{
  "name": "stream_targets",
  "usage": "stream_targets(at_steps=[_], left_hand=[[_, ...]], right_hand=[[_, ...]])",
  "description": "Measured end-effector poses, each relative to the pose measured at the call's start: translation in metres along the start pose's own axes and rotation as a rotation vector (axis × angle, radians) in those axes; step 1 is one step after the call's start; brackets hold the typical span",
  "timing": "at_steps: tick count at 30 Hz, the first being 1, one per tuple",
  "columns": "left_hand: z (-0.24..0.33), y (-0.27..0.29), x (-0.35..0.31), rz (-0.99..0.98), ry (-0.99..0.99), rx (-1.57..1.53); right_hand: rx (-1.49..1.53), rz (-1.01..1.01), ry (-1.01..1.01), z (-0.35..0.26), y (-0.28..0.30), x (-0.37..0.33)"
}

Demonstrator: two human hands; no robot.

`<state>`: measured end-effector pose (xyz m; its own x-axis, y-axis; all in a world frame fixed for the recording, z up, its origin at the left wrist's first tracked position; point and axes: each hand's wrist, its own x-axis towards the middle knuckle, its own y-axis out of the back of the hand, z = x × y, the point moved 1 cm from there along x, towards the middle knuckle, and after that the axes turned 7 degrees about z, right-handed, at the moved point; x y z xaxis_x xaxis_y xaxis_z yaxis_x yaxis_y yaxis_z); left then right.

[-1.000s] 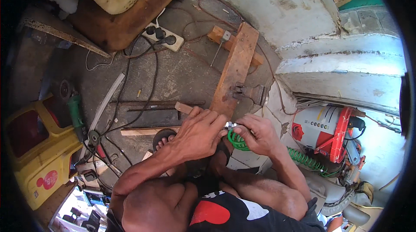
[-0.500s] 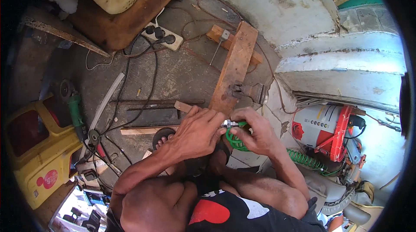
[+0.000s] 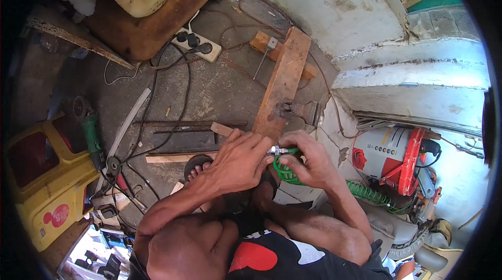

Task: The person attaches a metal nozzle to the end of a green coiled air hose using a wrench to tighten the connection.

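A small metal fitting (image 3: 275,150) sits at the end of a green coiled hose (image 3: 286,174), held low over the concrete floor (image 3: 230,89) just in front of the near end of a long wooden plank (image 3: 282,84). The left hand (image 3: 235,162) has its fingers curled together and its fingertips pinched on the fitting from the left, while the right hand (image 3: 306,162) is closed around the hose coils right behind it, thumb and forefinger touching the fitting. Compared with a second ago, the green coils have been drawn further into the right hand and sit tighter under the palm, and both hands have kept their place by the plank end; half a second ago the grip looked much the same. The hose runs off to the right toward a red and grey machine (image 3: 389,157). A small vise (image 3: 299,110) is fixed on the plank's right edge. A bare foot in a sandal (image 3: 197,167) shows just left of the left wrist. Further left lie a green angle grinder (image 3: 91,133), black cables and a yellow case (image 3: 44,186); a white power strip (image 3: 198,47) lies near the top.
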<state>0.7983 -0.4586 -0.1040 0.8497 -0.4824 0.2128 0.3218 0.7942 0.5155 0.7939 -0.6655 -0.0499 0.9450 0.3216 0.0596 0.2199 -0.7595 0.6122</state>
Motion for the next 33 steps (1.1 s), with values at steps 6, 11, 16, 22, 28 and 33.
stream_targets(at_steps=[6,11,16,22,28,33], left_hand=[[0.002,-0.004,-0.001,-0.016,0.013,-0.026],[-0.001,0.0,-0.006,-0.02,0.074,-0.1],[-0.005,-0.015,-0.01,-0.127,0.091,-0.197],[-0.006,-0.022,-0.017,-0.061,-0.042,-0.002],[-0.005,-0.023,-0.016,0.005,0.06,-0.109],[-0.006,-0.04,-0.02,0.08,0.002,-0.084]], right_hand=[[-0.14,-0.195,-0.1,0.007,0.005,-0.007],[-0.131,-0.141,-0.026,0.002,-0.002,-0.004],[-0.221,-0.157,-0.005,0.003,0.0,-0.013],[0.107,-0.275,-0.624,0.015,-0.008,-0.034],[-0.226,-0.074,-0.109,0.0,-0.017,-0.02],[-0.175,-0.158,-0.341,0.015,-0.011,-0.034]])
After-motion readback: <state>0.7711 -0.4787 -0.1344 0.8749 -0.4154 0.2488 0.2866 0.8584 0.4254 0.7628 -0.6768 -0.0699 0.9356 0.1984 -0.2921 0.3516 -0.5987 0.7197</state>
